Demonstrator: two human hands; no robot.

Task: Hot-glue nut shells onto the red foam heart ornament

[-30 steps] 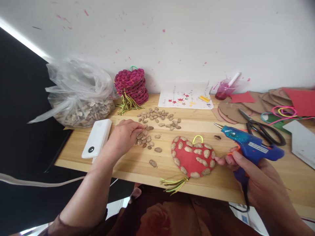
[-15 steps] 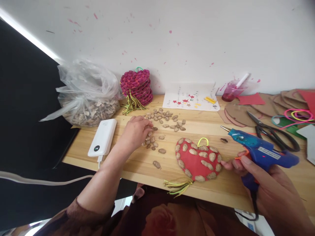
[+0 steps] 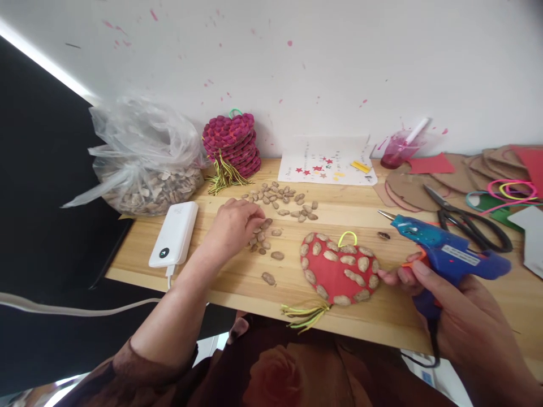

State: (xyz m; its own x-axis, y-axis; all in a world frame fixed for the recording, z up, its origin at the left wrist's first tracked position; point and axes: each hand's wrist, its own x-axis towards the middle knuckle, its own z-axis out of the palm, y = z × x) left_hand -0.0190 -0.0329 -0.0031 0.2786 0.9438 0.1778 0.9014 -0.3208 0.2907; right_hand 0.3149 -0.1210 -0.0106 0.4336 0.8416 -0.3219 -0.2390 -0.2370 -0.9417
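My left hand (image 3: pixel 233 226) is over a small pile of peanuts (image 3: pixel 262 236), fingers bent together with the tips at the pile; whatever lies between them is hidden. In my right hand (image 3: pixel 453 305) is a blue hot glue gun (image 3: pixel 445 249), its metal nozzle pointing left and an orange trigger under my fingers. One fingertip of that hand touches the right edge of a red heart (image 3: pixel 331 277). Peanuts are stuck along the heart's rim and across its upper right. It has a yellow loop on top and a yellow-green tassel (image 3: pixel 306 314) below.
More loose peanuts (image 3: pixel 280 195) are scattered behind. At the left stand a plastic bag of peanuts (image 3: pixel 153 189) and a white power bank (image 3: pixel 173 234). Stacked purple hearts (image 3: pixel 232 144), a paper sheet (image 3: pixel 292 161), a pink cup (image 3: pixel 394 152), scissors (image 3: pixel 470 223) and cardboard pieces (image 3: pixel 411 189) line the back.
The view swung left, then slightly back. My left hand shifted a little among the peanuts in the small pile. My right hand still holds the glue gun beside the heart.
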